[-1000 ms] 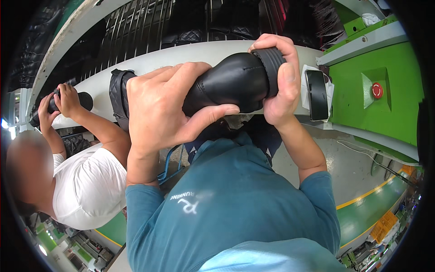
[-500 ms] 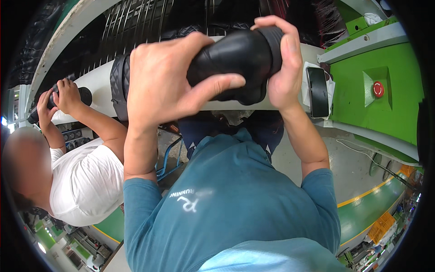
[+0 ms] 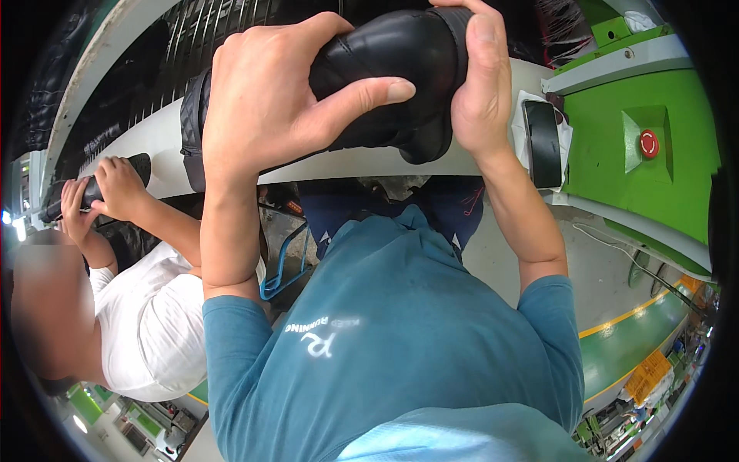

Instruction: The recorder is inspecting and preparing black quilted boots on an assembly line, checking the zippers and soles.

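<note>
A glossy black boot (image 3: 392,58) is held sideways over the white bench, in both of my hands. My left hand (image 3: 262,100) wraps round it from the left, thumb lying along its near side. At the right end, my right hand (image 3: 483,85) grips the boot near a dark ridged edge, its fingers curled over the top. A quilted black part (image 3: 192,131) shows beyond my left wrist; whether it belongs to the same boot is hidden by the hand.
A phone (image 3: 543,142) lies on white paper at the bench's right end. Beyond it stands a green machine panel with a red stop button (image 3: 649,144). On the left, a co-worker in white holds another black piece (image 3: 92,192). Metal rods (image 3: 185,54) and black pieces hang behind the white bench (image 3: 369,165).
Both my hands and the boot have moved slightly up and away from me in the picture, still gripping. The co-worker's hands have shifted slightly downward.
</note>
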### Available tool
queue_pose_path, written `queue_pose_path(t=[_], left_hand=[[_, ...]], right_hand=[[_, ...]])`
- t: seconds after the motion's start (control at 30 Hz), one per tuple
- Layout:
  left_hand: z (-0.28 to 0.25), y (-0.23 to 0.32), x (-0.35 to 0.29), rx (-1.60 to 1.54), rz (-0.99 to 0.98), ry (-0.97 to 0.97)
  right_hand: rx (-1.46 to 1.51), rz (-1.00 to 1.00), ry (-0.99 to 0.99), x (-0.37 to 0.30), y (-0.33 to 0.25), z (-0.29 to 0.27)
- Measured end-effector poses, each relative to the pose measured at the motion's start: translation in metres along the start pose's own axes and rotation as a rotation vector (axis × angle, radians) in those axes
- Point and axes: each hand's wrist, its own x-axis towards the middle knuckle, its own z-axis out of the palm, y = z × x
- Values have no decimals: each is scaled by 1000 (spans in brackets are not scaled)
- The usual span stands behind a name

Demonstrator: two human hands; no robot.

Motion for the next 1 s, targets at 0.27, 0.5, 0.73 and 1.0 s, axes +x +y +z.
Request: queue_pose_path(t=[0.27,0.5,0.73,1.0], left_hand=[[-2,18,-8,-4,57,8],[17,37,-75,83,250,119],[42,50,-97,35,297,304],[26,53,-88,105,386,256]], right_hand=[[-142,-106,48,-16,-3,-11],[-77,-501,-26,-52,-12,-28],[-107,-579,117,-79,-16,-25],[-57,-576,84,-83,-21,-26]])
